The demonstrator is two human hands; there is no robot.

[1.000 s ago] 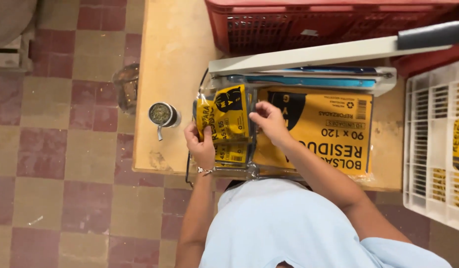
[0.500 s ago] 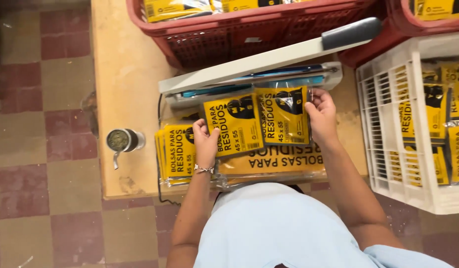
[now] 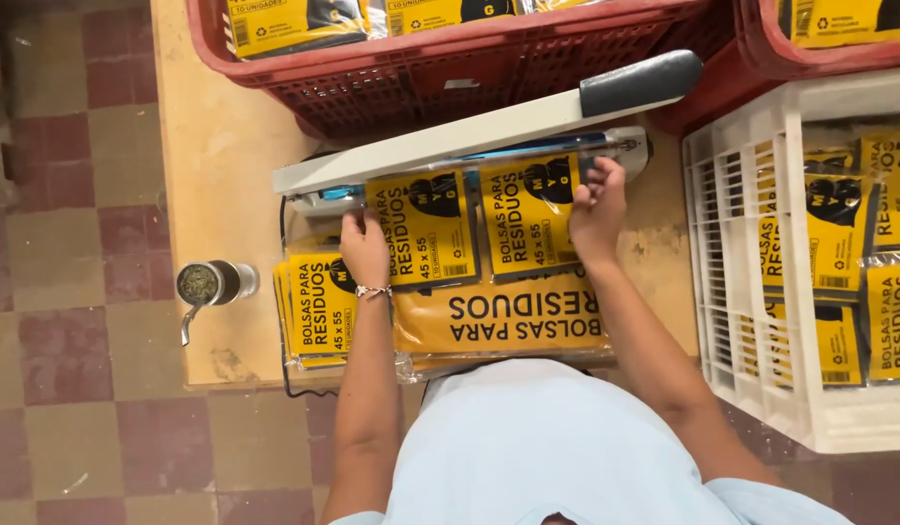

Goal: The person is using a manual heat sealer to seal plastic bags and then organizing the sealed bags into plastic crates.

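Lying side by side under the raised arm of a sealing machine, two flat yellow plastic packets (image 3: 474,226) with black print rest on a pale wooden table (image 3: 216,156), their upper edges tucked against the machine's base. The left hand (image 3: 364,251) presses down on the left edge of the left packet, fingers curled onto it, a thin bracelet at the wrist. The right hand (image 3: 596,206) pinches the upper right corner of the right packet, fingers closed on its edge. Above them the long white sealer arm (image 3: 469,136) with a black handle slants upward to the right. Just below the two packets lies a larger yellow packet (image 3: 503,326), and left of that a small stack of yellow packets (image 3: 318,306). A round metal cup with a straw (image 3: 209,285) stands near the table's left edge. Red plastic crates (image 3: 421,73) holding more packets sit at the far side, and a white plastic crate (image 3: 761,272) stands to the right.
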